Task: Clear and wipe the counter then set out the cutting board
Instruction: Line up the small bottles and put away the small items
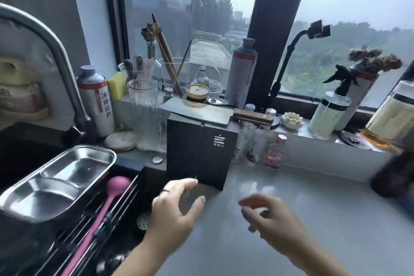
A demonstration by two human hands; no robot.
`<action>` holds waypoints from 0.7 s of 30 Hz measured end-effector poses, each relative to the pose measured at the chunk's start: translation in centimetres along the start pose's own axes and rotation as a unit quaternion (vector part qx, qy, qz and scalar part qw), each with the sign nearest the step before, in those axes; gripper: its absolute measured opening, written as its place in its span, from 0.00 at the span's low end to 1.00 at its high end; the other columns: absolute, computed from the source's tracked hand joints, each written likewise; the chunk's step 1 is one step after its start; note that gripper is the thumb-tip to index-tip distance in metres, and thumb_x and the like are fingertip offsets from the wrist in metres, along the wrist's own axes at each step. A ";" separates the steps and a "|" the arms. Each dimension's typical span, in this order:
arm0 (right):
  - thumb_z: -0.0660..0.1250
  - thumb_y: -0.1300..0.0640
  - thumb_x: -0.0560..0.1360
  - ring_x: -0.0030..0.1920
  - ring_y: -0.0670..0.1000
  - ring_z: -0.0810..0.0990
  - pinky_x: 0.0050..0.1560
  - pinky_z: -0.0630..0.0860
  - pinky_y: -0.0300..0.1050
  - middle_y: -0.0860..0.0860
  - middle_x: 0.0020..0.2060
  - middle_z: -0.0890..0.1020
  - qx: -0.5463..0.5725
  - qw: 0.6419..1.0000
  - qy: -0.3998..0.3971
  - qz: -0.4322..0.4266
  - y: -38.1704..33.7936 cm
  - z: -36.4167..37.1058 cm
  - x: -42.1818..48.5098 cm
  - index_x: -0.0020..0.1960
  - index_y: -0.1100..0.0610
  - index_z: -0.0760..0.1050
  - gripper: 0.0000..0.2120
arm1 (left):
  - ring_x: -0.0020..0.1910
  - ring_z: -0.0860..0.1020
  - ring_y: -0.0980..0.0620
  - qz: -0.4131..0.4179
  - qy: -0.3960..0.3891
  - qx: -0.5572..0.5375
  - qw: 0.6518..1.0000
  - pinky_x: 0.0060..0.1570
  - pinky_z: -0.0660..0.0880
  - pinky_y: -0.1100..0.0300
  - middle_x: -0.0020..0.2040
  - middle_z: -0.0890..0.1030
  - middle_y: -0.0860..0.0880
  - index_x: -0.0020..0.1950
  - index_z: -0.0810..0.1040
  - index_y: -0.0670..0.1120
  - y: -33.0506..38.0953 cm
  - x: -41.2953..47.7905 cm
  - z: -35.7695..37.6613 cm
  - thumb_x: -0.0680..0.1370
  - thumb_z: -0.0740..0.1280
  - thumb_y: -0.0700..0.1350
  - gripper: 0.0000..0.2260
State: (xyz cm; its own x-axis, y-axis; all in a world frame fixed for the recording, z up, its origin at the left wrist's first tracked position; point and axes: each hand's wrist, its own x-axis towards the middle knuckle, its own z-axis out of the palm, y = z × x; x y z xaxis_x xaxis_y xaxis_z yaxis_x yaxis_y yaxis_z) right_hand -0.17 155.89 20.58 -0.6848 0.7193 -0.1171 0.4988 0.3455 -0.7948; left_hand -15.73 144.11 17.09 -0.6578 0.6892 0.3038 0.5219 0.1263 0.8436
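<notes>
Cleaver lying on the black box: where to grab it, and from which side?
Grip the wooden handle, coming in from the right and slightly above. It overhangs the right edge of the black box, so fingers can wrap it. The blade lies flat on the box top and offers no safe purchase. Small bottles stand just under the handle, so don't approach from below.

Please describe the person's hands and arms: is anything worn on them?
Both forearms are bare; no sleeve shows. The left hand wears a thin dark ring on one finger. Its nails look painted a pale greyish tone. The right hand is blurred; no ring or watch shows there.
</notes>
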 end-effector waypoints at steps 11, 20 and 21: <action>0.66 0.58 0.73 0.29 0.42 0.81 0.31 0.71 0.28 0.43 0.39 0.82 0.065 0.997 -0.025 0.045 8.0 9.6 -18.8 0.44 0.47 0.78 0.05 | 0.37 0.77 0.63 -0.193 -0.084 0.004 0.978 0.37 0.72 0.74 0.40 0.79 0.55 0.46 0.74 0.59 -0.6 -22.2 -2.9 0.72 0.69 0.44 0.09; 0.71 0.60 0.69 0.30 0.50 0.83 0.38 0.74 0.34 0.45 0.29 0.84 0.076 0.988 -0.137 -0.014 4.4 17.2 -26.4 0.36 0.43 0.77 0.12 | 0.39 0.79 0.50 -0.320 0.036 -0.006 0.947 0.42 0.76 0.63 0.42 0.81 0.44 0.46 0.76 0.54 -1.0 -32.6 -12.6 0.72 0.68 0.42 0.08; 0.71 0.59 0.69 0.32 0.52 0.83 0.38 0.74 0.33 0.46 0.30 0.84 0.064 0.986 -0.153 -0.027 3.6 18.3 -26.7 0.36 0.43 0.77 0.11 | 0.37 0.79 0.51 -0.328 0.053 -0.012 0.943 0.39 0.75 0.65 0.40 0.81 0.45 0.46 0.76 0.53 -1.4 -33.5 -13.7 0.72 0.68 0.42 0.08</action>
State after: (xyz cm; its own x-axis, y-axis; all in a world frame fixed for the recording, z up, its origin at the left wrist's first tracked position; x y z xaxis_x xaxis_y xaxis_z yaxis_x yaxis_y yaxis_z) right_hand 10.21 126.91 9.92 -0.8463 0.4795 -0.2322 0.4006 0.2855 -0.8707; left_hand -1.87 111.10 11.80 -0.8857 0.3935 -0.2465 -0.0286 0.4837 0.8747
